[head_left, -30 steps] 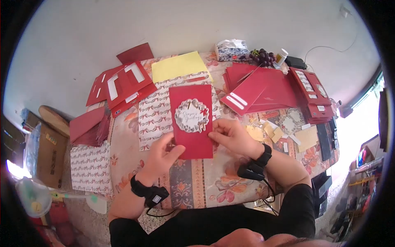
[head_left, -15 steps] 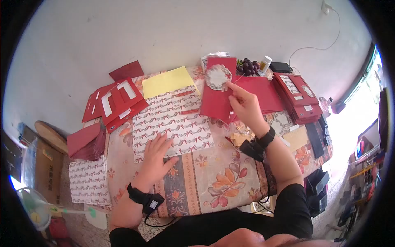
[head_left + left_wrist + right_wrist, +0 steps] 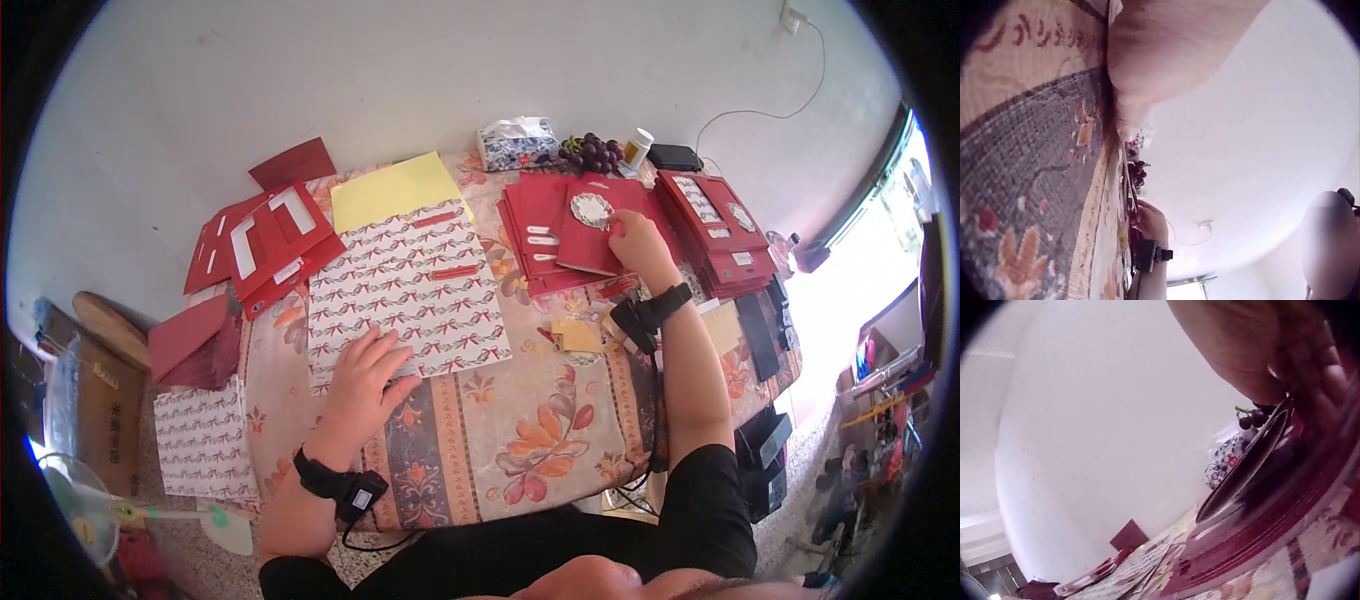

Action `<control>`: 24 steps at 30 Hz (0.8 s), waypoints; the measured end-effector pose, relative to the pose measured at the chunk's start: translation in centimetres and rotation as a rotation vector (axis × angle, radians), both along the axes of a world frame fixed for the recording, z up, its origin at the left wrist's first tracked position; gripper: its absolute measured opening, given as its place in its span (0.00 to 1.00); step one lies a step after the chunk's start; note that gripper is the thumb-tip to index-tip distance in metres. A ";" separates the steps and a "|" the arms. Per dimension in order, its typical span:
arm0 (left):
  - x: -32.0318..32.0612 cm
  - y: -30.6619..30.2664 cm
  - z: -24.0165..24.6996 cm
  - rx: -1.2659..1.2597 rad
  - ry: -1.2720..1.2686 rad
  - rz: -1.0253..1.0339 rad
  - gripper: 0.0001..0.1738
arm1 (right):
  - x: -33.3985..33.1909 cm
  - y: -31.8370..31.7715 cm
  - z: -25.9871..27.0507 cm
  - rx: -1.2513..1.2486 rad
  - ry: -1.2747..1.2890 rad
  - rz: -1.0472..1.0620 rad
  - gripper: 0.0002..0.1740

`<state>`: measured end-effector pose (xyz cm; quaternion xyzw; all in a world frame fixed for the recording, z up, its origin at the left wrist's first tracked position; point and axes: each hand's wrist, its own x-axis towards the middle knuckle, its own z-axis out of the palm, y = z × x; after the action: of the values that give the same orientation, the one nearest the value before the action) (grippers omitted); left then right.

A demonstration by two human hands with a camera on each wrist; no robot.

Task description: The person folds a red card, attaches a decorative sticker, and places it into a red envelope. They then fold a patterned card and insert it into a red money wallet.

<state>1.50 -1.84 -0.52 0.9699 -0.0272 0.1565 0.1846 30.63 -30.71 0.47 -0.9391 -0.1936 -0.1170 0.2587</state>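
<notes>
My right hand pinches the right edge of a red card with a round wreath cutout on its front. This card overlaps a pile of red cards at the back right. From the right wrist view, the held card tilts up off the red pile, its near edge raised. My left hand lies with spread fingers on the lower edge of a white sheet printed with garlands and red bows. Two small red labels sit on that sheet's right side.
Yellow paper lies behind the printed sheet. Red cut-out cards, dark red envelopes and more printed sheets are at left. A decorated red stack, tissue pack, grapes and bottle stand at back right.
Held in front by both hands a second ago, the wreath card has moved away to the back right in my right hand. My left hand let go and came down on the printed sheet.
</notes>
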 end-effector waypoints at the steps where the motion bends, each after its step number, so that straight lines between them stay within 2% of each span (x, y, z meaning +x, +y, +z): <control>1: 0.0 0.0 0.1 -0.002 -0.001 -0.003 0.20 | -0.2 0.0 0.2 -0.002 -0.001 -0.003 0.13; 3: 0.0 -0.1 0.2 -0.021 -0.012 0.009 0.17 | -0.6 -0.1 1.1 -0.212 0.023 -0.046 0.10; 6: 0.0 -0.2 0.3 -0.095 -0.067 0.025 0.15 | -1.3 -0.4 2.2 -0.316 0.012 -0.026 0.10; 15: -0.1 -0.4 1.1 -0.169 -0.253 0.016 0.12 | -5.2 2.1 5.5 -0.246 -0.264 -0.020 0.09; 20: -0.3 -0.1 1.0 -0.181 -0.238 -0.031 0.11 | -9.5 4.3 6.8 -0.150 -0.161 0.178 0.12; 23: -0.8 -0.1 1.6 -0.250 -0.285 -0.045 0.11 | -10.7 4.8 6.2 -0.135 -0.056 0.473 0.13; 24: -1.2 -0.2 1.8 -0.372 -0.350 -0.001 0.11 | -10.9 5.1 6.0 -0.134 -0.056 0.478 0.13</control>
<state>0.33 -2.05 1.31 0.8773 -0.0298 0.3242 0.3526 19.75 -25.63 6.51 -0.8780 -0.4247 -0.0654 0.2108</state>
